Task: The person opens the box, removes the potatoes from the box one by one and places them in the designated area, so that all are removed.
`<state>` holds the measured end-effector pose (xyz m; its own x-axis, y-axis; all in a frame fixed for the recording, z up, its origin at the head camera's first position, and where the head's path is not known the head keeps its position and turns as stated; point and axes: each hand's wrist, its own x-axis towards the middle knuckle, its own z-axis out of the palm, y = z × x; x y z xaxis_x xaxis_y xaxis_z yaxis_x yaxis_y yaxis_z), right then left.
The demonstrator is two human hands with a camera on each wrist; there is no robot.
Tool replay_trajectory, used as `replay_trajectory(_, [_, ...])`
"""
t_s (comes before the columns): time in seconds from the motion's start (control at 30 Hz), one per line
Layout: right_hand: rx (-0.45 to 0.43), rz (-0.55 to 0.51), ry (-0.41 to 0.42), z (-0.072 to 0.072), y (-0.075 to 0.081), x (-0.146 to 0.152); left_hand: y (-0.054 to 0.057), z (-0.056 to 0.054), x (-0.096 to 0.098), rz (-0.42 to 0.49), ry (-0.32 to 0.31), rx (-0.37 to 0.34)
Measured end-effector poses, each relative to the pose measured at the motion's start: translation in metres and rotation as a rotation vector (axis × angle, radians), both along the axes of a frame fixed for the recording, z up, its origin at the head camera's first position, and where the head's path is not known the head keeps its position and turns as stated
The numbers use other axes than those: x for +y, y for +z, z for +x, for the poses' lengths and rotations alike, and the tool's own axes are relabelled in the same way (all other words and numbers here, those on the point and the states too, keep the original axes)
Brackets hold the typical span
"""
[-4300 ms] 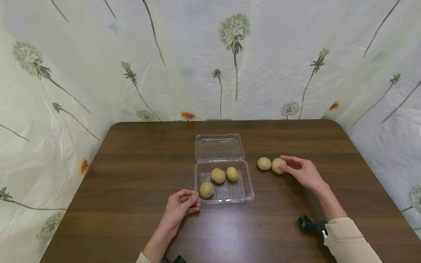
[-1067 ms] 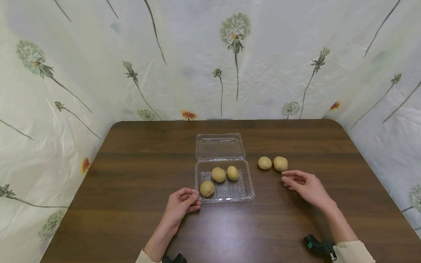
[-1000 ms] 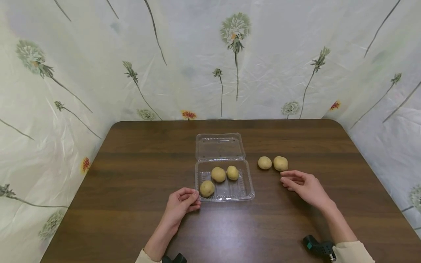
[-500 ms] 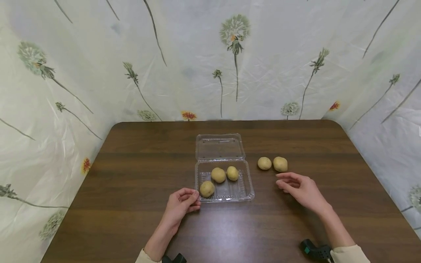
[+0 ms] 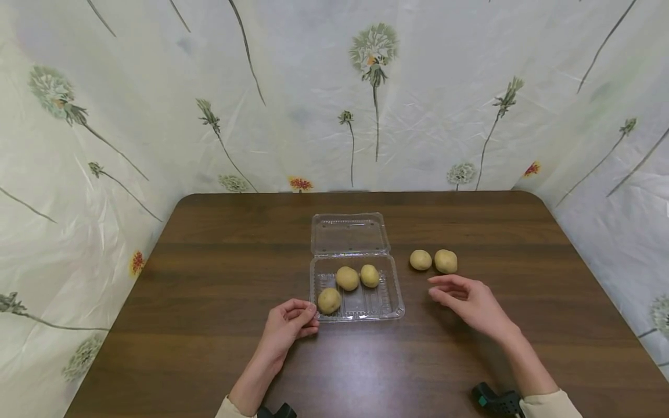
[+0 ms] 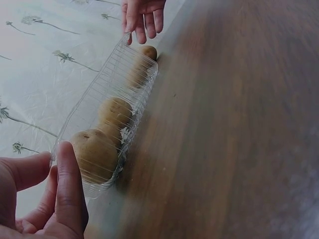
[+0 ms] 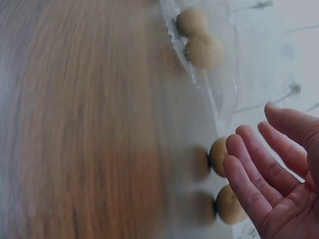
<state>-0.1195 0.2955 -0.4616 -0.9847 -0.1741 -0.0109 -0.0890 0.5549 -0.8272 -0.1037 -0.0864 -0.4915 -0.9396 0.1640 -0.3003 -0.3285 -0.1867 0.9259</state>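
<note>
A clear plastic clamshell container (image 5: pixel 366 310) lies on the table with its lid (image 5: pixel 349 235) folded back. Inside it are three potatoes: one at the near left (image 5: pixel 328 301), one in the middle (image 5: pixel 347 278) and a smaller one (image 5: pixel 369 276) beside that. My left hand (image 5: pixel 284 328) pinches the container's near left rim between thumb and fingers, as the left wrist view shows. To the right, two more potatoes (image 5: pixel 420 260) (image 5: pixel 446 262) sit side by side on the wood. Just in front of them is my right hand (image 5: pixel 473 305), fingers loosely bent, holding nothing and apart from both.
The brown wooden table (image 5: pixel 235 249) has rounded far corners. Behind and beside it hangs a pale sheet (image 5: pixel 292 69) printed with dandelions. Black wrist devices (image 5: pixel 496 400) sit below each hand.
My right hand has let go of the outer loose potato, drawn back toward the near side, then drifted left. A small gap now parts the two loose potatoes. My left hand stays put.
</note>
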Motion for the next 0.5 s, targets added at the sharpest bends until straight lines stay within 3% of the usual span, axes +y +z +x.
replay_trajectory(0.5, [-0.017, -0.065, 0.037, -0.002, 0.005, -0.02, 0.0, 0.0, -0.001, -0.008, -0.002, -0.003])
